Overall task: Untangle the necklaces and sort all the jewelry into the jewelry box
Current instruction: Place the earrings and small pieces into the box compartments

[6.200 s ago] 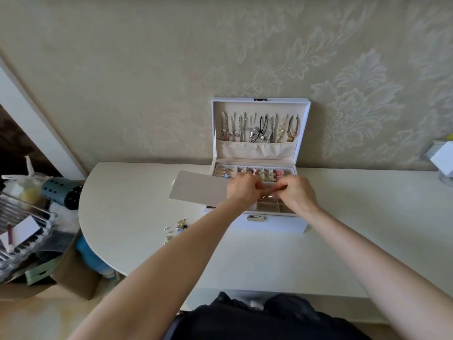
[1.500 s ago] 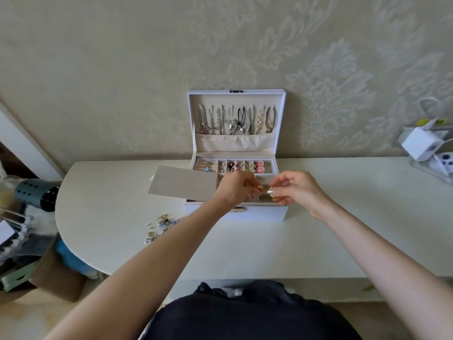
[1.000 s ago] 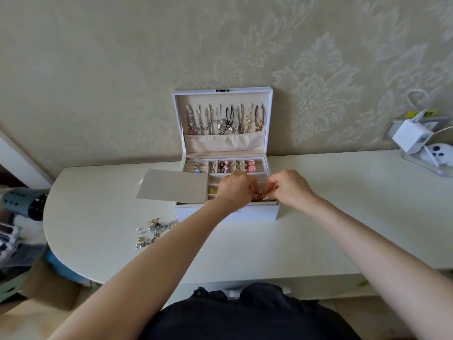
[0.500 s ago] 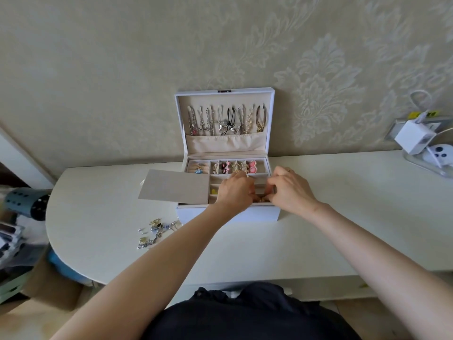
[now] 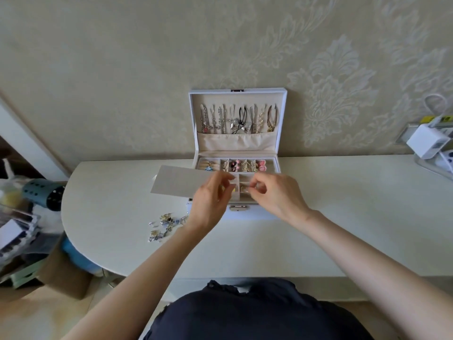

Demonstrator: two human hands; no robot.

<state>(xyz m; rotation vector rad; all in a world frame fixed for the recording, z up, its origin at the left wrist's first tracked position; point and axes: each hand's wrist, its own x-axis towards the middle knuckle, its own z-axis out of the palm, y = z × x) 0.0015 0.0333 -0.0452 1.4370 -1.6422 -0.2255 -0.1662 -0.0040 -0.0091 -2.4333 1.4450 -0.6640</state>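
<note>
Left grip relaxed, fingers loosely spread, nothing in it. Right grip has thumb and forefinger curled tip to tip; cannot tell whether a piece sits between them. Both hover over the front compartments of the open white jewelry box, with a small gold piece in the compartment between them and necklaces hung in the upright lid; a beige panel juts left, and a loose jewelry heap lies on the desk just left of the box.

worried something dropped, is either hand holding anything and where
Cannot be told: the right hand curls its fingers beside a small gold piece in the jewelry box, too small to judge. The left hand holds nothing visible.
</note>
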